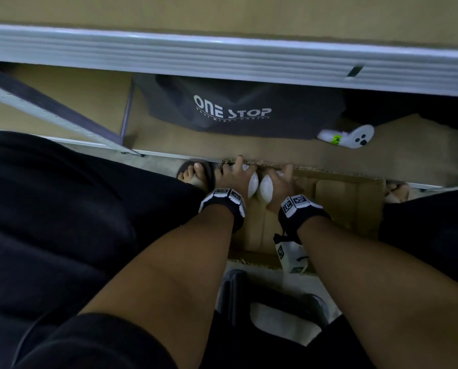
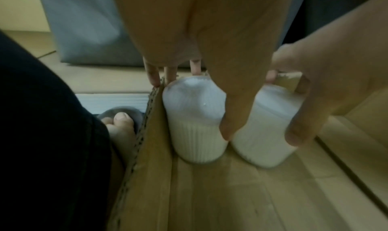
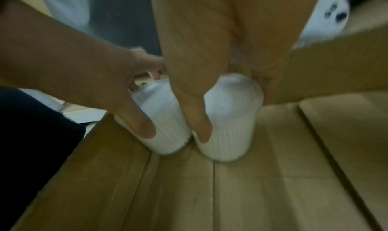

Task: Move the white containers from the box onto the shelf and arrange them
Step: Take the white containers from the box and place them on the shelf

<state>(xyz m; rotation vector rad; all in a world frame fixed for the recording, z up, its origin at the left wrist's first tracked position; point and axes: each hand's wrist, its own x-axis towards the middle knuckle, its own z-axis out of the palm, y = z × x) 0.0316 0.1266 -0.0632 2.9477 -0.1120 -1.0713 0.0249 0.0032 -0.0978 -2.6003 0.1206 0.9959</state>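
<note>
Two white ribbed containers stand side by side in the far left corner of an open cardboard box. My left hand grips the left container from above, thumb down its near side and fingers over the far side by the box wall. My right hand grips the right container the same way. Both containers rest on or just above the box floor; I cannot tell which. The rest of the box floor shows no other container.
A white metal shelf edge runs across above the box. On the lower shelf board lie a grey "ONE STOP" bag and a white controller. Sandalled feet flank the box; a dark chair base stands nearer.
</note>
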